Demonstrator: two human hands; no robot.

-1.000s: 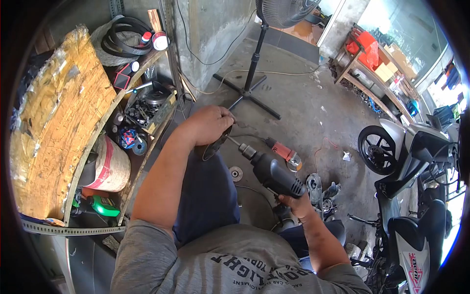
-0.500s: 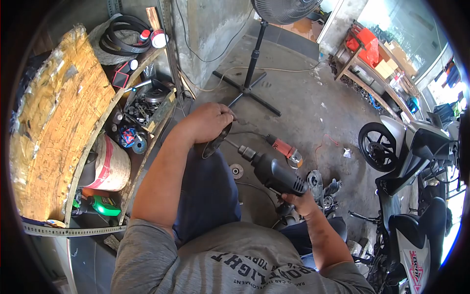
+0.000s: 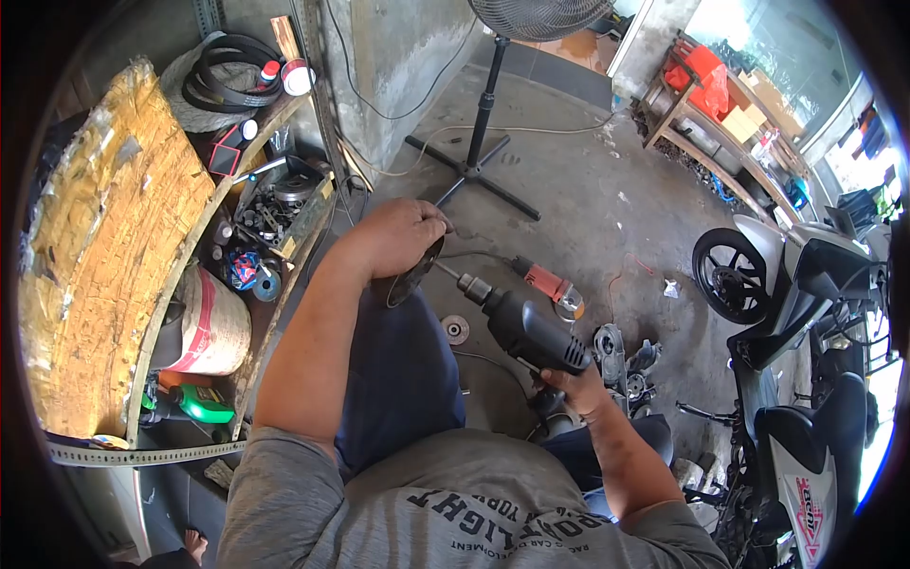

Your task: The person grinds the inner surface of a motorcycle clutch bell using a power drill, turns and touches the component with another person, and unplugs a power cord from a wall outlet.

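Note:
My left hand (image 3: 409, 235) is closed over the upper edge of a dark, rounded metal part (image 3: 408, 284), holding it above my left knee. The part looks like a shallow cup, and its inner face is mostly turned away from me. My right hand (image 3: 575, 387) grips the handle of a black power drill (image 3: 526, 327). The drill points up and left, its chuck (image 3: 471, 286) facing the metal part. A thin shaft runs from the chuck to the part; whether its tip touches is hard to make out.
On the floor lie a red angle grinder (image 3: 550, 284), a round metal disc (image 3: 455, 330) and several engine parts (image 3: 611, 356). A standing fan (image 3: 485, 114) is ahead, a motorcycle (image 3: 806, 417) right, a cluttered shelf (image 3: 142, 256) left. Someone's bare foot (image 3: 195, 544) shows at lower left.
The view has shifted slightly. Another person's foot has come into sight at lower left. Both hands keep their holds, the drill still pointing at the metal part.

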